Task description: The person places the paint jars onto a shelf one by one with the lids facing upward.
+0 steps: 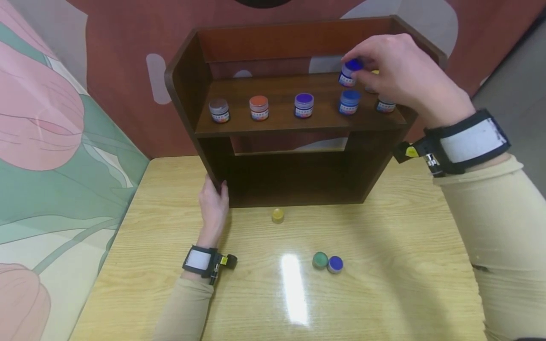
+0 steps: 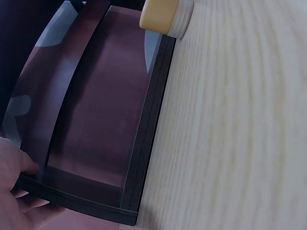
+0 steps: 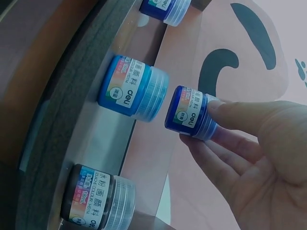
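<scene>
My right hand (image 1: 396, 68) pinches a dark blue paint jar (image 1: 347, 79) by its lid, over the right part of the upper shelf. In the right wrist view the thumb and fingers grip the clear-rimmed lid of this jar (image 3: 188, 112). Just in front stands a lighter blue paint jar (image 1: 349, 103), with a dark paint jar (image 1: 386, 105) to its right. A yellow-lidded jar (image 1: 373, 81) is mostly hidden behind the right hand. My left hand (image 1: 213, 203) holds the lower left side of the dark wooden shelf unit (image 1: 264, 87), thumb inside the panel and fingers outside.
Along the upper shelf's front stand a brown jar (image 1: 219, 111), an orange jar (image 1: 259, 108) and a purple jar (image 1: 304, 105). On the wooden table (image 1: 141, 265) sit a yellow jar (image 1: 277, 216), a green jar (image 1: 320, 260) and a blue jar (image 1: 335, 264). A patterned wall rises behind.
</scene>
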`<state>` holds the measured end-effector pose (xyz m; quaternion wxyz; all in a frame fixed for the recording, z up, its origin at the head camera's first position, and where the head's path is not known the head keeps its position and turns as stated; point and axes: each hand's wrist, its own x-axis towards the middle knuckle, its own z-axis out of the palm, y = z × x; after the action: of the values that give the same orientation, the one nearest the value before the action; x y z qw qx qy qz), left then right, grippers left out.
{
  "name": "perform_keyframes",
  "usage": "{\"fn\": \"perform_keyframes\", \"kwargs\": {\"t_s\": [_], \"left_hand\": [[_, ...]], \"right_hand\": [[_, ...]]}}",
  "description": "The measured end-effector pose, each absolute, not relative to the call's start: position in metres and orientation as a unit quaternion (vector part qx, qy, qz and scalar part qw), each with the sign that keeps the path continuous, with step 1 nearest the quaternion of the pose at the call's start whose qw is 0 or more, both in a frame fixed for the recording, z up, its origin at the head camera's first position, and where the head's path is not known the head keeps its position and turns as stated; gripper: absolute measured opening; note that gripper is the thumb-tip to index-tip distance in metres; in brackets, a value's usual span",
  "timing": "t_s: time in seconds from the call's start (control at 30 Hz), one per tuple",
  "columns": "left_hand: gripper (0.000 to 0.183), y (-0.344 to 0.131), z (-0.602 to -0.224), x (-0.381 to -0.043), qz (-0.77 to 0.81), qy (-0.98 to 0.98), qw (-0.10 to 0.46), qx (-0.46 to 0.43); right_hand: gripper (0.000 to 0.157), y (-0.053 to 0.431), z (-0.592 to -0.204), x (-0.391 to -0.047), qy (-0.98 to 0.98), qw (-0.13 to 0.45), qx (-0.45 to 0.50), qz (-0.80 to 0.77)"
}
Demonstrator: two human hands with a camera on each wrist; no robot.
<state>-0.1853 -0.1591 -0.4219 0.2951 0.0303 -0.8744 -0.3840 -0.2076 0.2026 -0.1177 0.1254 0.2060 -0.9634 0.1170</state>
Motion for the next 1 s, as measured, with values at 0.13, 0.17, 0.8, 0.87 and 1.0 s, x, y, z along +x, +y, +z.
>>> {"fn": "perform_keyframes", "kwargs": {"t_s": [0.13,0.17,0.8,0.87,1.0], "left_hand": [[0.028,-0.159,-0.421,-0.185,-0.386,-0.875,0.29,0.031],[0.029,-0.159,-0.421,-0.185,-0.387,-0.875,0.289,0.03],[0.029,-0.156,-0.421,-0.182,-0.386,-0.872,0.301,0.03],[0.028,-0.156,-0.421,-0.181,-0.384,-0.872,0.301,0.031],[0.029,-0.156,-0.421,-0.181,-0.385,-0.872,0.301,0.03]], "right_hand": [[0.04,0.203,-0.116,-0.213,-0.968,0.112,0.194,0.117],[0.04,0.202,-0.116,-0.214,-0.968,0.11,0.194,0.116],[0.043,0.202,-0.12,-0.238,-0.981,0.057,0.149,0.112],[0.044,0.201,-0.121,-0.24,-0.981,0.05,0.15,0.113],[0.044,0.2,-0.123,-0.244,-0.981,0.042,0.149,0.114]]}}
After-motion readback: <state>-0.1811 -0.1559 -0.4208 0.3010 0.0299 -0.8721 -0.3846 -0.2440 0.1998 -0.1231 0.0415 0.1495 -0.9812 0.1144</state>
